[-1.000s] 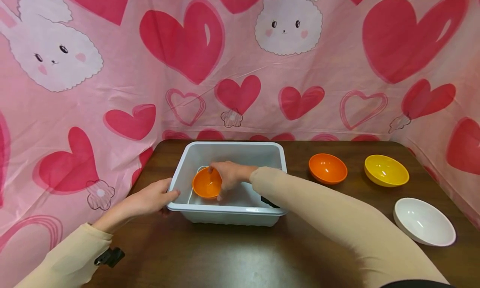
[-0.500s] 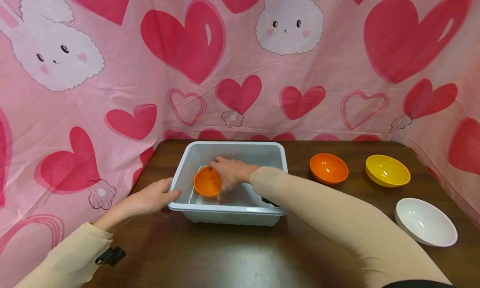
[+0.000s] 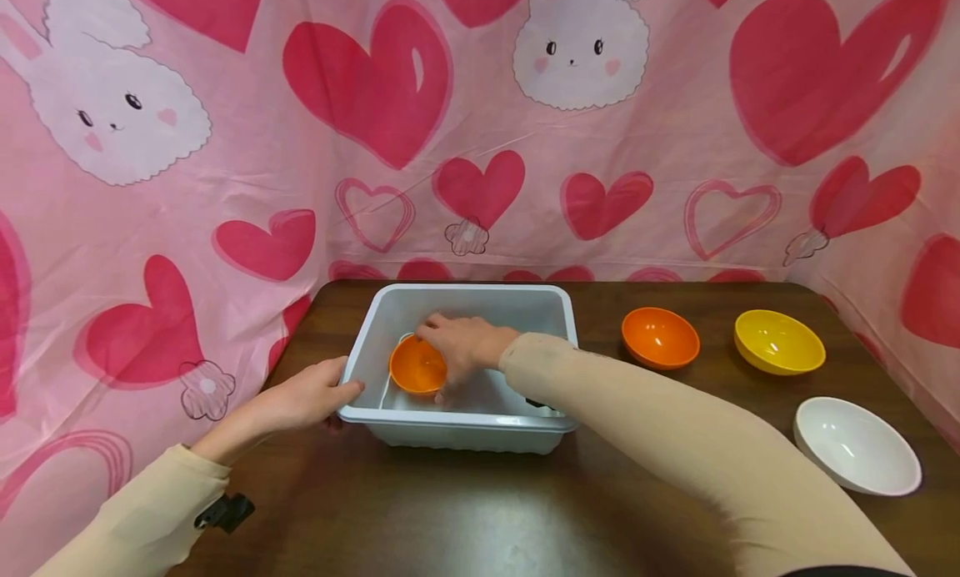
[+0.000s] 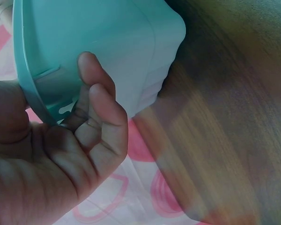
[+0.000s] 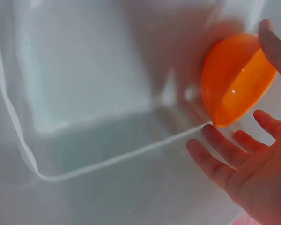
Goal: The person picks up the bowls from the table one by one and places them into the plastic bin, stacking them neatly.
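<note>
An orange bowl point(image 3: 417, 367) sits in the left part of a pale grey tub point(image 3: 465, 421). My right hand point(image 3: 467, 348) reaches into the tub over the bowl's right side. In the right wrist view its fingers point(image 5: 215, 164) are spread, with the thumb overlapping the rim of the bowl point(image 5: 239, 79) and nothing pinched. My left hand point(image 3: 311, 393) holds the tub's left rim near the front corner. From the left wrist view, its thumb lies over the rim and the fingers point(image 4: 107, 110) curl beneath it, against the outer wall of the tub point(image 4: 117, 51).
To the right of the tub, a second orange bowl point(image 3: 660, 338), a yellow bowl point(image 3: 779, 342) and a white bowl point(image 3: 857, 445) stand on the dark wooden table point(image 3: 450, 519). Pink heart-patterned cloth point(image 3: 480, 127) hangs behind and along both sides.
My right hand has lifted slightly off the rim of the orange bowl, which keeps its place in the tub. My left hand stays on the tub's rim.
</note>
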